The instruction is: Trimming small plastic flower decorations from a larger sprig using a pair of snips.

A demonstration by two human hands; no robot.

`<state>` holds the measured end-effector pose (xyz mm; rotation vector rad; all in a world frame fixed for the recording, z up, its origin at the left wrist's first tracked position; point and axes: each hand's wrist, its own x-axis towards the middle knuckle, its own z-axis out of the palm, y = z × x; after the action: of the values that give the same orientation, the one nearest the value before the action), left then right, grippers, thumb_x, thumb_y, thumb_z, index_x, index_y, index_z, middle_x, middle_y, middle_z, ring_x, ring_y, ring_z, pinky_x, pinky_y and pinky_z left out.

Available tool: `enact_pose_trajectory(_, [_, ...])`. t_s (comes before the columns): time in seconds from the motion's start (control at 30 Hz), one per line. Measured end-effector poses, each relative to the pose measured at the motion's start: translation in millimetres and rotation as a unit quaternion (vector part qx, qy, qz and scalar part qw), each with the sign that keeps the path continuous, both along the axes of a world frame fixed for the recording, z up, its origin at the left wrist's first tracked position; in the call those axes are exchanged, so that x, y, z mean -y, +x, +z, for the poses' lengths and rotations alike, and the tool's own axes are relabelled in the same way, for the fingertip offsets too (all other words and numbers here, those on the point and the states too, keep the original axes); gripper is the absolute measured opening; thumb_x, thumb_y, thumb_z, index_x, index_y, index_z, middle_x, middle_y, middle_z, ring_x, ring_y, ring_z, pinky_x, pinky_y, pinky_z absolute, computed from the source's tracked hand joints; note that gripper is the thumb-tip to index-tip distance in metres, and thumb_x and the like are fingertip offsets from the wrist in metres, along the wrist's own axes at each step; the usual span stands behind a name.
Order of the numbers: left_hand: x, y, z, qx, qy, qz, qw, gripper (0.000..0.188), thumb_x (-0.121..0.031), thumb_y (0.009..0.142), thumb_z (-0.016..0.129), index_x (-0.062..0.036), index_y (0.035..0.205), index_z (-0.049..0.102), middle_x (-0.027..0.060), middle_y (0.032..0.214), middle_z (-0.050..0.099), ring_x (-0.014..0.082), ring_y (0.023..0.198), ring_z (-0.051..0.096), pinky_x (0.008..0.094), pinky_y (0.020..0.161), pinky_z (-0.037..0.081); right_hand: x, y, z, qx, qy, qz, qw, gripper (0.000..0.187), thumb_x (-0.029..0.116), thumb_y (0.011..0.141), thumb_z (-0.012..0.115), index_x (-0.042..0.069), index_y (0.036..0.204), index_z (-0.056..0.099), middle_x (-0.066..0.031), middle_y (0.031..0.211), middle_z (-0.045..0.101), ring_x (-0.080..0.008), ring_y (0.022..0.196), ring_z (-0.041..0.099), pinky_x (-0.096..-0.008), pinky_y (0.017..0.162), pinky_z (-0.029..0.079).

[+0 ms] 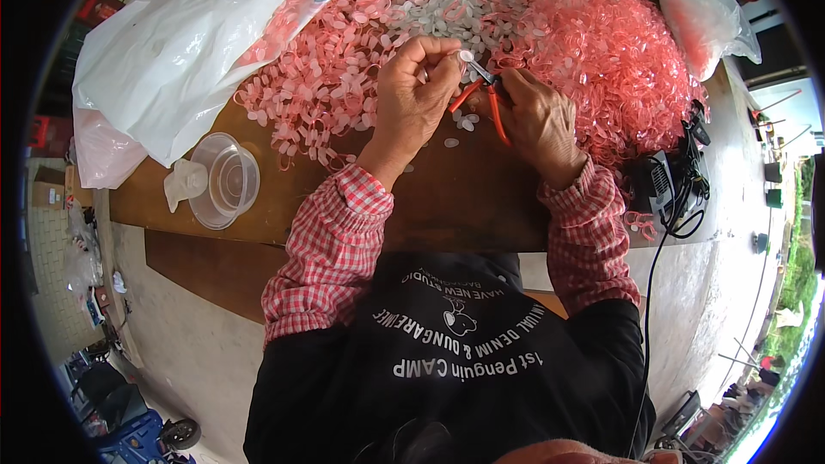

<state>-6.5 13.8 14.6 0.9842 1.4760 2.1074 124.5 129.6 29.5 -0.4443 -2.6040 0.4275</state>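
Observation:
My left hand (417,94) pinches a small whitish plastic piece (467,57) between thumb and fingertips above the wooden table (447,198). My right hand (540,120) grips red-handled cutting pliers (484,90), whose jaws meet that piece. Both sleeves are red-and-white checked. Behind the hands spreads a heap of small pink plastic pieces (326,69), a patch of whitish pieces (468,0) and a tangled mass of red-pink plastic sprues (610,51). A few cut whitish pieces lie on the table under the hands.
A large white plastic bag (172,43) lies at the left. A clear round plastic container (225,180) stands near the table's left front edge. Another plastic bag (700,13) sits far right. A black device with cables (662,189) is at the right edge.

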Motion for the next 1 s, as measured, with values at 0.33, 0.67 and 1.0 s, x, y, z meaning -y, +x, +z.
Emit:
enact_pose_trajectory(0.33, [3,-8,-4,-0.051,-0.087,-0.029,0.995,0.015,0.0,0.092,0.059,0.0033,0.106,0.063,-0.0028,0.079,0.056,0.0018,0.067,0.051,0.0169,0.057,0.042,-4,1,-3,0.019,-0.003,0.022,1.0,0.043,0.043,0.086,0.068,0.002,0.08,0.054,-0.0144,0.071,0.057,-0.0378,0.063,0.057,-0.0428,0.055,0.044])
enact_pose_trajectory(0.67, [-2,0,-10,-0.101,-0.055,0.01,0.993,0.018,0.001,0.089,0.063,-0.0012,0.107,0.062,0.0001,0.087,0.061,0.003,0.074,0.054,0.0196,0.064,0.048,-10,2,6,-0.111,-0.324,0.018,0.939,0.027,0.029,0.09,0.07,0.003,0.097,0.069,0.0028,0.065,0.06,-0.0032,0.06,0.05,-0.0227,0.052,0.04])
enact_pose_trajectory(1.0, [-3,10,-5,-0.087,-0.06,-0.049,0.993,0.019,0.001,0.089,0.062,-0.001,0.107,0.065,0.0027,0.09,0.064,0.0048,0.072,0.056,0.0214,0.061,0.047,-16,-1,-9,-0.098,-0.347,0.04,0.932,0.025,0.012,0.085,0.072,0.002,0.107,0.066,-0.0022,0.084,0.067,-0.0066,0.074,0.061,-0.0239,0.063,0.051])
